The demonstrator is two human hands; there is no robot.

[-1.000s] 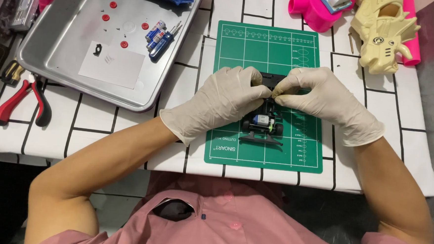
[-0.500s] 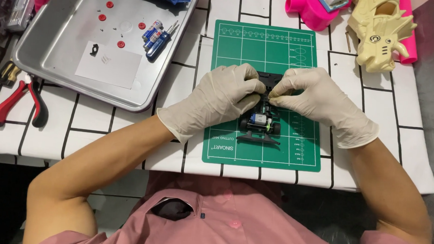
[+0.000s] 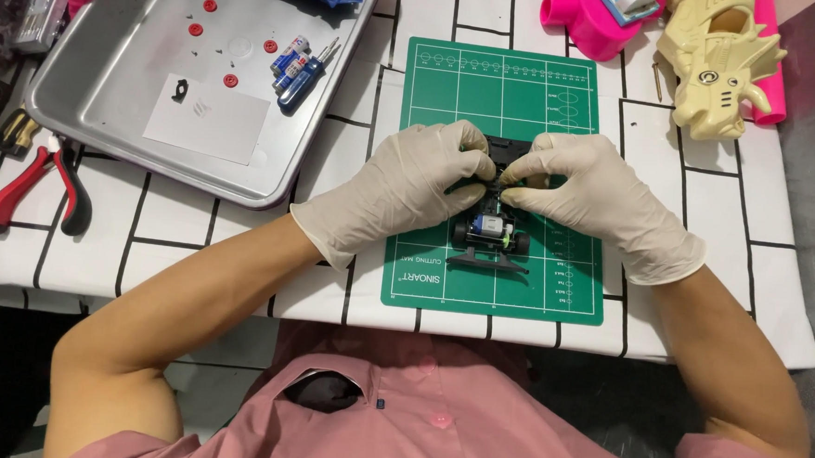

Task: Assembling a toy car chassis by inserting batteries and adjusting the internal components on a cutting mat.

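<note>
A small black toy car chassis (image 3: 492, 235) with a silver motor lies on a green cutting mat (image 3: 452, 92). Both of my hands wear pale latex gloves. My left hand (image 3: 410, 187) pinches the chassis at its upper left. From the right, my right hand (image 3: 595, 197) grips the same end, fingertips meeting over the black front part. The near end of the chassis, with its small wheels and black wing, shows below my fingers. The far end is hidden under them.
A metal tray (image 3: 89, 101) at the upper left holds red discs, a white paper slip, small screws and a blue screwdriver (image 3: 301, 73). Red-handled pliers (image 3: 33, 191) lie left of the tray. A pink toy part (image 3: 604, 21) and a cream toy shell (image 3: 718, 64) sit at the top right.
Both hands stay on the chassis and shift only slightly; the view has drifted a little. Nothing was let go or picked up.
</note>
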